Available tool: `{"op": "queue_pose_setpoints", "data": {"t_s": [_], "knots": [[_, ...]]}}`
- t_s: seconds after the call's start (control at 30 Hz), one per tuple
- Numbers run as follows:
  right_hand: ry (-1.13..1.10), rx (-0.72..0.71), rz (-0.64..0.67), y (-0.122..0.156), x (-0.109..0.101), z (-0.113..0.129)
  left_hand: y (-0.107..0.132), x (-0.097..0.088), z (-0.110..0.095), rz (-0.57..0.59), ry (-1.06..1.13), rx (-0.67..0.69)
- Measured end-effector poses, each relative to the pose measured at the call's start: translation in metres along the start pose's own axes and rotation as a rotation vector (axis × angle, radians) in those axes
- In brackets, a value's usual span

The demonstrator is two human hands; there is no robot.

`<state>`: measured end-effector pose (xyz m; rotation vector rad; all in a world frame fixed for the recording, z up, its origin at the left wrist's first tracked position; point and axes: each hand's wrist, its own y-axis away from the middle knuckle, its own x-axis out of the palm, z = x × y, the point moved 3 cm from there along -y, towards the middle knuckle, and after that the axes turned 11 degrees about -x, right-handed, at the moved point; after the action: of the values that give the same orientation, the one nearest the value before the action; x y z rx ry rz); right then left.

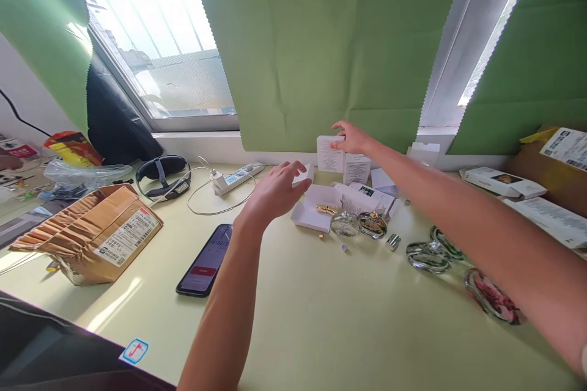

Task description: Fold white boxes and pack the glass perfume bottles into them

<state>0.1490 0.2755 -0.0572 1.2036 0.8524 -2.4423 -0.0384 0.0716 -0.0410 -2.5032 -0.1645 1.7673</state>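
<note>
My right hand (352, 138) reaches to the back of the table, its thumb and fingers at the upper right corner of a white printed box (328, 157) that stands upright. Beside that box stands a second printed box (356, 169). My left hand (276, 190) hovers with bent, parted fingers by a small white box (305, 175), partly hidden behind the fingers; whether they touch it I cannot tell. In front lie an opened white carton (305, 220), a gold tube (326, 210), a clear glass bottle (343, 225) and a dark-patterned glass bottle (372, 226).
A silver cap (393, 242) lies before several glass bottles (427, 258) at right, under my right forearm. At left are a phone (204, 263), a brown parcel (121, 238), a power strip (237, 178) and a head strap (164, 176). White packages (502, 182) lie far right.
</note>
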Motion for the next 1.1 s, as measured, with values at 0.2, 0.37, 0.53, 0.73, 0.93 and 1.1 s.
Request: {"op": "queue_pose_setpoints", "data": {"t_s": [0.2, 0.37, 0.53, 0.73, 0.93, 1.1], "knots": [[0.136, -0.019, 0.097, -0.010, 0.040, -0.007, 0.003, -0.001, -0.003, 0.008, 0.014, 0.010], [0.255, -0.045, 0.150, -0.012, 0.054, -0.010, 0.005, -0.001, -0.006, 0.019, 0.000, 0.013], [0.388, -0.054, 0.207, -0.012, 0.060, -0.012, 0.007, -0.003, -0.010, 0.024, -0.012, 0.027], [0.459, -0.056, 0.301, -0.001, 0.057, -0.012, 0.008, -0.002, -0.011, 0.033, -0.024, 0.029], [0.456, -0.067, 0.237, 0.019, 0.016, 0.009, 0.005, 0.002, -0.008, 0.049, -0.015, 0.080], [0.420, 0.059, 0.453, 0.069, 0.002, 0.008, 0.002, 0.010, -0.006, 0.209, -0.074, 0.136]]}}
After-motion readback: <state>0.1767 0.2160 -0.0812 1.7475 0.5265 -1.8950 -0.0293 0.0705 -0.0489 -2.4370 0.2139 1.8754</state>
